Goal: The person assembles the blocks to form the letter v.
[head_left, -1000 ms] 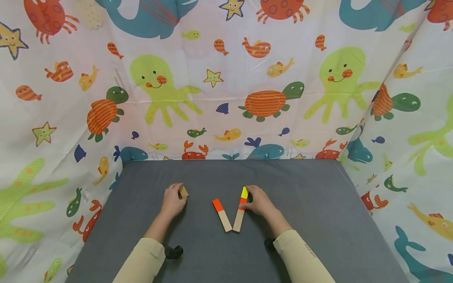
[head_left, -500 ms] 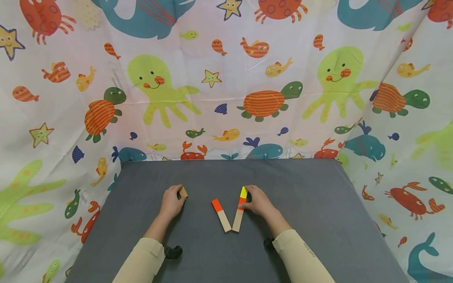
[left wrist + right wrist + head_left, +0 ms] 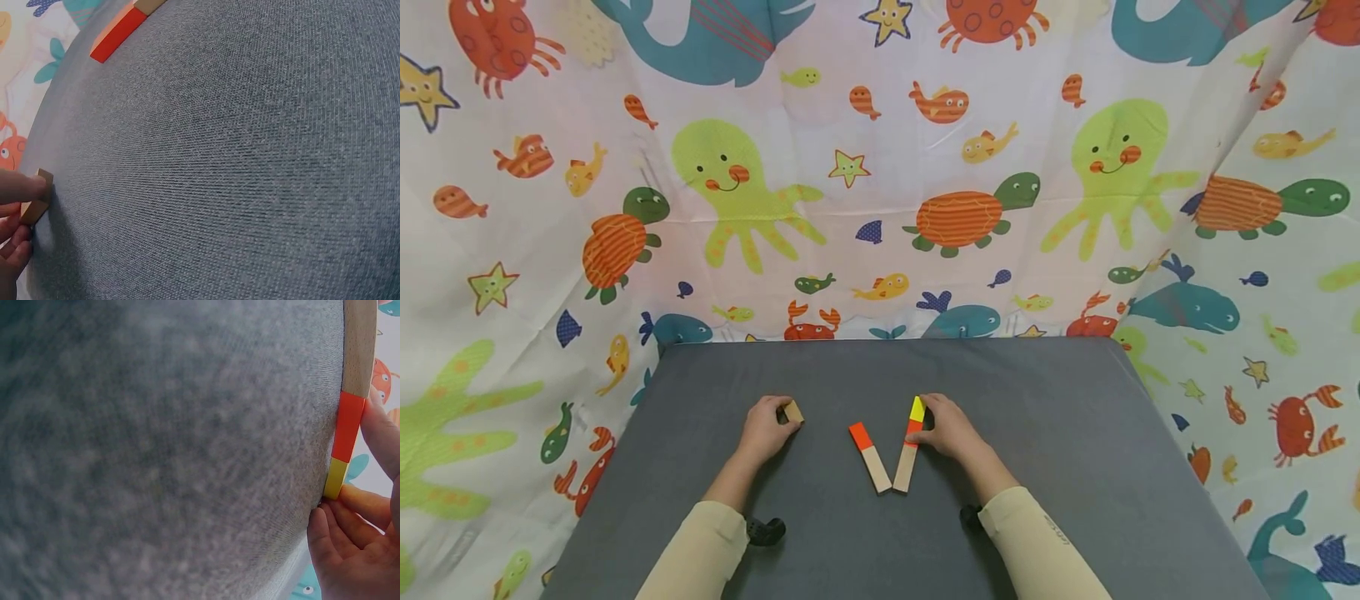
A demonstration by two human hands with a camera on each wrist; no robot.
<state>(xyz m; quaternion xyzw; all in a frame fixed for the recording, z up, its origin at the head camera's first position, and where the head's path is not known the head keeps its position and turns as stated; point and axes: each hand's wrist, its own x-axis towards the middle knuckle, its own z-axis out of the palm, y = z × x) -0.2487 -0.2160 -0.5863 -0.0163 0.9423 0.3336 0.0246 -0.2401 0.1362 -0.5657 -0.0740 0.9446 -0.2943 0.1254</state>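
My left hand [image 3: 765,429] pinches a small bare wooden block [image 3: 793,412] between thumb and fingers, left of the V. That wooden block [image 3: 39,203] is at the left edge of the left wrist view, close to the cloth. The V's left row has an orange block [image 3: 861,435] above a longer wooden block [image 3: 876,469]. Its right row runs from a wooden block [image 3: 905,468] through an orange block [image 3: 349,425] to a yellow block [image 3: 335,478]. My right hand [image 3: 953,427] holds that row's far part, fingertips at the yellow end and thumb against the orange side.
Grey cloth [image 3: 1037,392] covers the table under the blocks. Behind it and to the sides hangs a white curtain [image 3: 880,208] printed with sea animals. Black wrist bands [image 3: 766,532] show near the cuffs of the cream sleeves.
The wooden block in my left hand has turned a little and shifted slightly to the right. My right hand and both rows stay where they were.
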